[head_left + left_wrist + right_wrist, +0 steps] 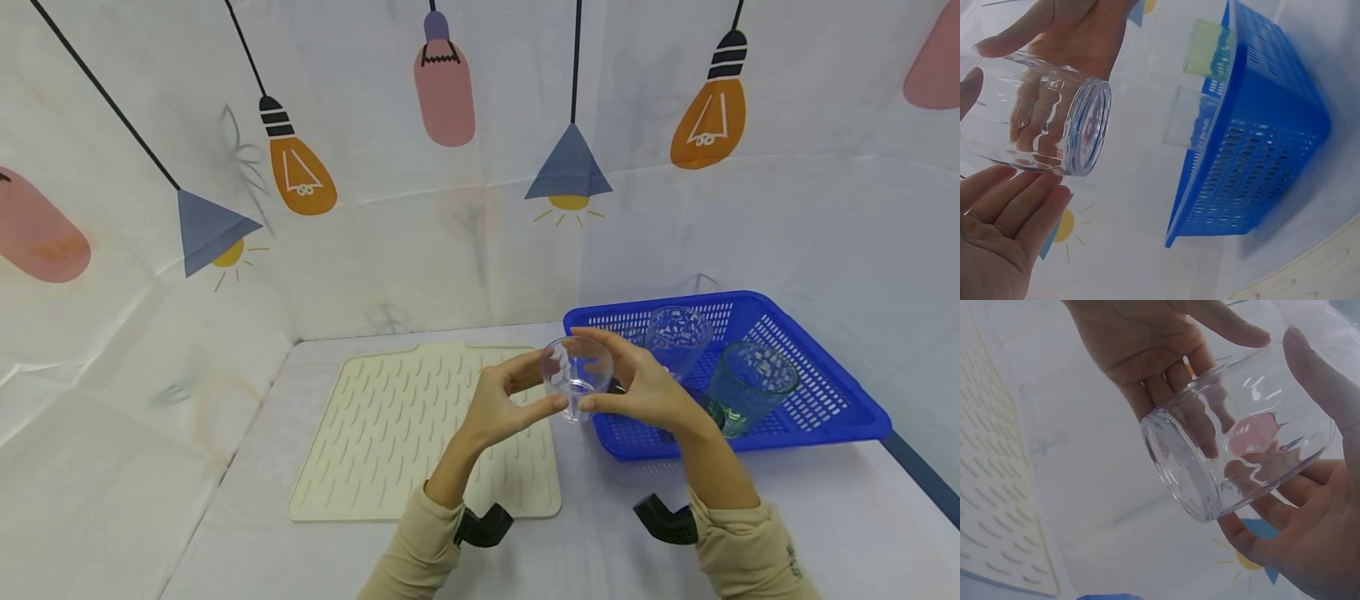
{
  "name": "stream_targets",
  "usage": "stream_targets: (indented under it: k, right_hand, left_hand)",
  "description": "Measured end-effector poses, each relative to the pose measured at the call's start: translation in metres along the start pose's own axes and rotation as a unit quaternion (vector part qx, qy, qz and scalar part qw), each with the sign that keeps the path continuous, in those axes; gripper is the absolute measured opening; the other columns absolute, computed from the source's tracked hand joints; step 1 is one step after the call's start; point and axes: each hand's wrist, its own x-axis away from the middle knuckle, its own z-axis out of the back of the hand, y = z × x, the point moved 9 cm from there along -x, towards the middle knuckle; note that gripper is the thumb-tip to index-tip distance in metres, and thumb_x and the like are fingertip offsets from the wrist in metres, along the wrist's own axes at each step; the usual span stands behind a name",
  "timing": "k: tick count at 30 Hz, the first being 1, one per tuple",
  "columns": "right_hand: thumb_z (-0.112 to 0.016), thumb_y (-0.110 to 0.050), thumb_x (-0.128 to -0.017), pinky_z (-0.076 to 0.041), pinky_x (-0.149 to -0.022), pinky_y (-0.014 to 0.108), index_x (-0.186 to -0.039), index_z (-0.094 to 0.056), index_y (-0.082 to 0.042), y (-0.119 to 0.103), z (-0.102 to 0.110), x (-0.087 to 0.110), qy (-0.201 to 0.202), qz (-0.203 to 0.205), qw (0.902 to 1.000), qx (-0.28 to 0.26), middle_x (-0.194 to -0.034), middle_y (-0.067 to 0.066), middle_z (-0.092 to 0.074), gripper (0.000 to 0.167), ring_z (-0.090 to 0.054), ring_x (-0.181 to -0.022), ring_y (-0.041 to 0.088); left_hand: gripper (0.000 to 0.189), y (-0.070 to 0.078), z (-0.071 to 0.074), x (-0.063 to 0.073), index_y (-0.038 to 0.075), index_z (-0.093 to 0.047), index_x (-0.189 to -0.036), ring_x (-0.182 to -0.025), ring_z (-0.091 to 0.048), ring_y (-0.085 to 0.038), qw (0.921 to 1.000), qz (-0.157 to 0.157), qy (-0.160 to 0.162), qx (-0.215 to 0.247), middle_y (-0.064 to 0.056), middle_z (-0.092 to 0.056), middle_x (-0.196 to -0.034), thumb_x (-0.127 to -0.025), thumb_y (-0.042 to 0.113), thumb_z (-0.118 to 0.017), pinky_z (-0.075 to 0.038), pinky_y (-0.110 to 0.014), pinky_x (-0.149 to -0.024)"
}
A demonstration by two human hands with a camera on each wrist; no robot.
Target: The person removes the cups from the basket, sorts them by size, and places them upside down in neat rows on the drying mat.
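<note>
Tumbler (577, 365) in head view: gripped between left hand (504, 400) and right hand (643, 385) above tabletop (585, 554), between cream mat (420, 442) and blue basket (840, 432); left wrist view: greenish glass (1201, 50) and clear glass (1180, 119) in the basket; right wrist view: both hands hold the tumbler's sides.

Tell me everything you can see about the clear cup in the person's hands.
The clear cup is colourless and see-through, glass or hard plastic by its look, with rounded walls and a thick, ringed base. Nothing shows inside. It is held in the air, mouth upward, between the left hand and right hand, thumbs on its near side, fingers around it. In the head view it appears between the cream mat and blue basket.
</note>
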Motion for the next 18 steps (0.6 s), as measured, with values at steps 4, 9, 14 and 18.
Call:
stream_targets:
  k: [4, 9, 14, 18]
  right_hand:
    - [-0.07, 0.005, -0.08, -0.044, -0.097, 0.02, -0.142, -0.03, 0.004, 0.001, -0.004, -0.001, 0.005, 0.004, 1.0, -0.004, -0.136, 0.029, -0.043, 0.074, -0.044, -0.125, 0.006]
    - [-0.069, 0.002, -0.082, -0.043, -0.098, 0.022, -0.142, -0.029, 0.005, 0.003, -0.008, -0.001, 0.008, 0.006, 0.9994, -0.032, -0.138, 0.032, -0.039, 0.072, -0.042, -0.128, 0.007]
    - [-0.067, -0.002, -0.085, -0.043, -0.1, 0.023, -0.143, -0.028, 0.006, 0.004, -0.012, -0.002, 0.006, 0.006, 0.998, -0.062, -0.141, 0.033, -0.035, 0.07, -0.039, -0.13, 0.008]
    - [-0.066, -0.005, -0.087, -0.042, -0.101, 0.025, -0.146, -0.027, 0.001, 0.005, -0.016, -0.002, -0.002, 0.005, 0.9968, -0.079, -0.144, 0.031, -0.032, 0.071, -0.037, -0.131, 0.008]
  left_hand:
    - [0.08, 0.001, 0.001, 0.001, -0.007, -0.05, -0.131, -0.109, -0.062, -0.028, 1.0, -0.002, 0.003, 0.0, -0.024, -0.061, -0.119, -0.08, 0.053, -0.067, -0.052, -0.03, -0.091]
    - [0.076, 0.004, 0.003, 0.001, -0.004, -0.05, -0.131, -0.11, -0.061, -0.027, 0.9999, -0.003, 0.01, -0.003, -0.022, -0.062, -0.119, -0.081, 0.05, -0.068, -0.052, -0.029, -0.091]
    - [0.076, 0.005, 0.005, 0.002, -0.005, -0.05, -0.131, -0.107, -0.063, -0.025, 0.9999, 0.004, 0.013, -0.001, -0.02, -0.063, -0.118, -0.08, 0.048, -0.07, -0.052, -0.03, -0.091]
    - [0.077, 0.004, 0.004, 0.001, -0.006, -0.049, -0.131, -0.105, -0.063, -0.025, 0.9999, 0.014, 0.009, 0.004, -0.022, -0.062, -0.118, -0.079, 0.046, -0.072, -0.052, -0.03, -0.091]
